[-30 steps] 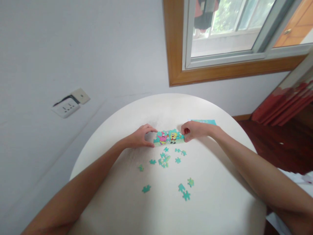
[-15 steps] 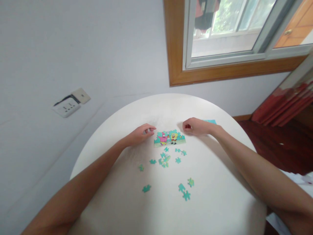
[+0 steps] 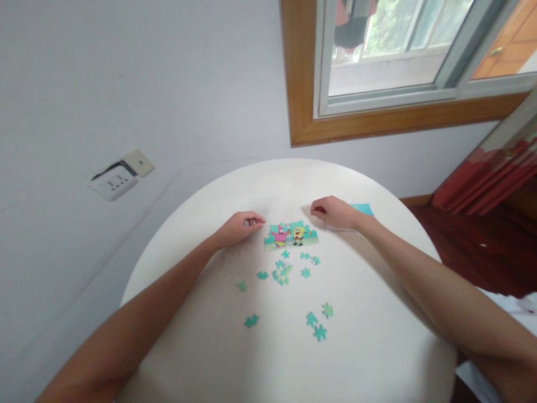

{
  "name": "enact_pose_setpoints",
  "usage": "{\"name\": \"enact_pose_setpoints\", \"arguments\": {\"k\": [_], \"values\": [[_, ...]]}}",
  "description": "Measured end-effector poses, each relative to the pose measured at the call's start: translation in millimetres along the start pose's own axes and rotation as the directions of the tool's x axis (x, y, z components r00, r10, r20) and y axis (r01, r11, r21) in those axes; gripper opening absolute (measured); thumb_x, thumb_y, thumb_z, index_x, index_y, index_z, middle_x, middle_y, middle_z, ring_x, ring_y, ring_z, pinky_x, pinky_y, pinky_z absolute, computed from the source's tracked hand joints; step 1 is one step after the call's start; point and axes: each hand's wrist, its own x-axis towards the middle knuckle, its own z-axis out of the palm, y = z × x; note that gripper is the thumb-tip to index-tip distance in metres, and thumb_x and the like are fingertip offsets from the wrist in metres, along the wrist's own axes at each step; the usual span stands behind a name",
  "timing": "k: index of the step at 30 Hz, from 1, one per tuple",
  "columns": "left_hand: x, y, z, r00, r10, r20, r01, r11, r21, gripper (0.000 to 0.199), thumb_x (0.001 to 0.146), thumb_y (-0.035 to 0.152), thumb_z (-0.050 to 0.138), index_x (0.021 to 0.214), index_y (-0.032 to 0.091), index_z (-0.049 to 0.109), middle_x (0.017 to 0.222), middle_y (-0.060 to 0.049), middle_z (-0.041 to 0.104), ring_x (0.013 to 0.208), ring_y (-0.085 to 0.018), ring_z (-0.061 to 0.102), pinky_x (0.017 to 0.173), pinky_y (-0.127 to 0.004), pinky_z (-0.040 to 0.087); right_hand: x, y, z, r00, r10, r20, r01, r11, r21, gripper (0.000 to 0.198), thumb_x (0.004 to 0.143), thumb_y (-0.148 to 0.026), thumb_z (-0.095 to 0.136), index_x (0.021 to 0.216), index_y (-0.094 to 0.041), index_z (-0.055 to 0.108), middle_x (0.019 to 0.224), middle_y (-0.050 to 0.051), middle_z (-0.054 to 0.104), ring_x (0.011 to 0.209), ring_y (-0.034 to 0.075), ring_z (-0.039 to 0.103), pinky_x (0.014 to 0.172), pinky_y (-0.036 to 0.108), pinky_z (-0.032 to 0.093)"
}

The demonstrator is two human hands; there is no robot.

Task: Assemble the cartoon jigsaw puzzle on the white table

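Note:
A partly joined jigsaw puzzle (image 3: 291,235) lies on the white table, showing a pink starfish figure and a yellow sponge figure on teal. Just left of it rests my left hand (image 3: 243,226), loosely curved, thumb and forefinger stretched out with a gap between them and nothing visible there. My right hand (image 3: 329,212) is beside the puzzle's upper right corner, fingers curled in; whatever is inside them, if anything, is hidden. Nearer to me lies a small cluster of loose puzzle pieces (image 3: 282,274), with several single pieces around it.
A blue flat item (image 3: 362,209) lies beyond my right wrist, partly covered. Farther forward on the round table (image 3: 201,358) are loose pieces (image 3: 320,332) and one green piece (image 3: 251,321). A wall with a socket (image 3: 113,182) and a wood-framed window (image 3: 302,131) borders the table.
My right hand has shifted slightly up and left, still curled. My left hand has barely moved. The puzzle and loose pieces keep their arrangement.

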Motion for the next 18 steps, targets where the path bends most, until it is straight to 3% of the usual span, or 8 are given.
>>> {"name": "enact_pose_setpoints", "arguments": {"k": [13,18], "values": [[1.1,-1.4,2.3,0.999,0.046,0.024,-0.045,0.999,-0.006,0.031,0.081,0.041,0.063,0.098,0.017,0.073,0.092,-0.005,0.07,0.082,-0.018,0.061,0.079,-0.03,0.049,0.9,-7.5,5.3,1.0,-0.03,0.008,0.03,0.999,0.012,0.017,0.084,-0.017,0.051,0.084,-0.017,0.069,0.076,0.005,0.067,0.065,0.015,0.053,0.063,0.028,0.033],[1.3,-2.1,2.7,0.997,0.075,0.022,-0.075,0.997,0.001,0.031,0.081,0.041,0.063,0.097,0.017,0.073,0.091,-0.005,0.069,0.082,-0.018,0.061,0.081,-0.031,0.049,-5.5,-40.2,13.9,0.965,-0.243,0.102,0.225,0.961,0.159,0.01,0.086,-0.021,0.059,0.086,-0.017,0.069,0.076,0.002,0.065,0.065,0.013,0.052,0.063,0.026,0.034]]}}
